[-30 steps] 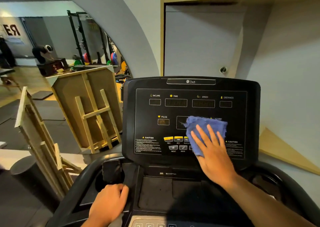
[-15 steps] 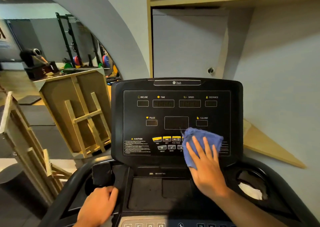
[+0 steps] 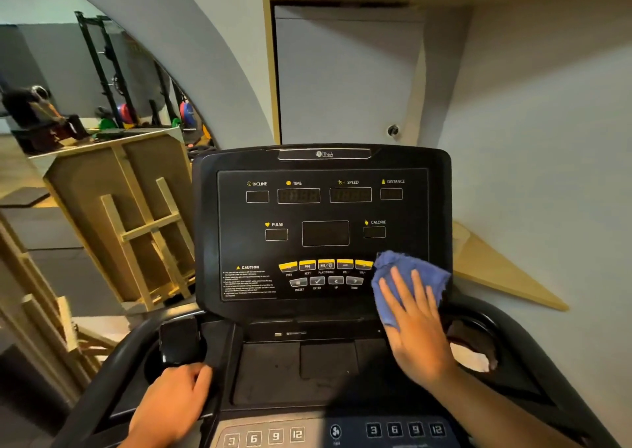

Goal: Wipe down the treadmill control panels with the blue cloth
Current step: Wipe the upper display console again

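The room is dim and a bit yellow. The picture looks soft and blurry. Straight lines bend near the edges, and the corners look stretched.

To my left leaned a pale wooden-framed panel, with a black squat rack and coloured weight plates beyond. A triangular light-wood board rested against the grey wall.

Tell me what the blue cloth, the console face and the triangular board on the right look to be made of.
Blue cloth: soft woven or terry fabric, matte, judging by its crumpled folds and fuzzy edge under the right hand.
Console face: probably smooth black plastic, slightly glossy, with printed labels.
Triangular board: looks like pale unpainted wood or plywood, matte; grain is too blurred to confirm.
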Demonstrator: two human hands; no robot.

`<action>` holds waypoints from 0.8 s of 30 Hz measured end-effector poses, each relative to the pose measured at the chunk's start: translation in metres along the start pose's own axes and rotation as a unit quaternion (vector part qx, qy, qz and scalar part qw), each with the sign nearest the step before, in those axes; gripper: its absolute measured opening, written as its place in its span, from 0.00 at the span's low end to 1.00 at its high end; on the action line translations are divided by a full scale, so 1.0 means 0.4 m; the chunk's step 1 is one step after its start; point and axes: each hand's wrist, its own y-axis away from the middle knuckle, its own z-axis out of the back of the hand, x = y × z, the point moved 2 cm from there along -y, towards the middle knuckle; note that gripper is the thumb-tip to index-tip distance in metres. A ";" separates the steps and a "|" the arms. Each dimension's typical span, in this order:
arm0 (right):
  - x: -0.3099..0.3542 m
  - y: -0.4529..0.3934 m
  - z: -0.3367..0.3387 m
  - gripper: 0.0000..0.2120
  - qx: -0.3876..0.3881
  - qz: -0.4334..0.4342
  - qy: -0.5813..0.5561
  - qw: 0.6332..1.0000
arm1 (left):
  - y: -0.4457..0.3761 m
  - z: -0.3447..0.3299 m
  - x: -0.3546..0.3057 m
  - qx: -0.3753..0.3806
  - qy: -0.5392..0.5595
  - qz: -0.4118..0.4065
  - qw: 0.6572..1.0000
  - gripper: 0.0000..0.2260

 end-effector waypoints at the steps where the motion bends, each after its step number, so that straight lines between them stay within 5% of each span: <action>1: 0.028 0.015 -0.013 0.38 0.016 0.040 0.011 0.999 | 0.000 -0.002 -0.001 0.000 0.000 -0.002 1.000 0.20; 7: 0.029 -0.091 0.026 0.31 0.081 0.268 0.054 0.959 | 0.006 -0.012 0.010 -0.023 0.010 0.005 1.000 0.19; 13: -0.094 -0.100 0.089 0.27 0.100 0.359 0.081 0.924 | 0.000 -0.020 0.015 -0.030 0.005 -0.009 0.999 0.19; 19: 0.189 -0.237 0.038 0.24 0.111 0.459 0.036 0.881 | 0.007 -0.013 0.005 -0.028 0.001 -0.020 0.999 0.19; 24: 0.378 -0.272 0.010 0.24 0.093 0.455 0.022 0.885 | 0.010 -0.013 0.008 -0.032 0.002 -0.018 0.999 0.19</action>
